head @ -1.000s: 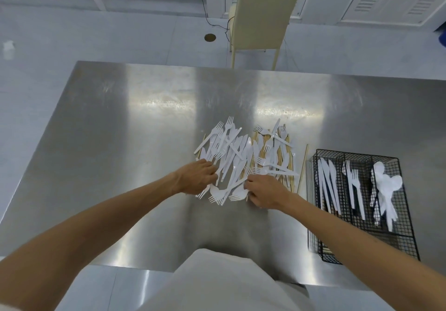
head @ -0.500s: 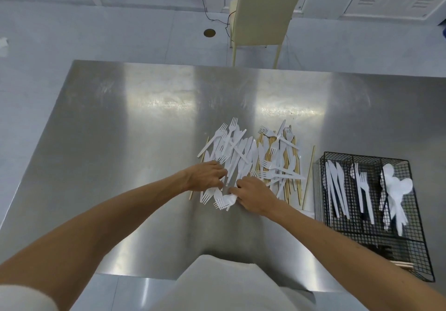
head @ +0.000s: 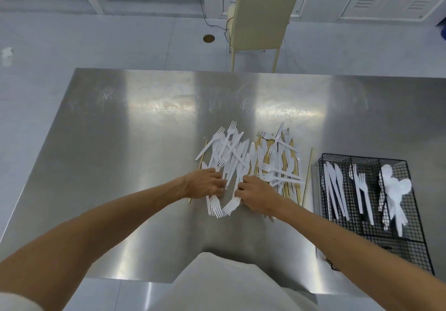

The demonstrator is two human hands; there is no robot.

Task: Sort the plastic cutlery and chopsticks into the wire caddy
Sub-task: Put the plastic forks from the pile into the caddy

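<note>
Person seen from the head camera: left hand (head: 205,185), right hand (head: 257,196) and both forearms bare; pale sleeve (head: 14,303) (edge only, left arm); off-white garment (head: 229,286) covers the torso.

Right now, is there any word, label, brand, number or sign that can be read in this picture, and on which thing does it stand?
None: no text can be read. The plastic cutlery, the chopsticks, the wire caddy, the steel table and the chair show no writing, label or number in this view.
</note>
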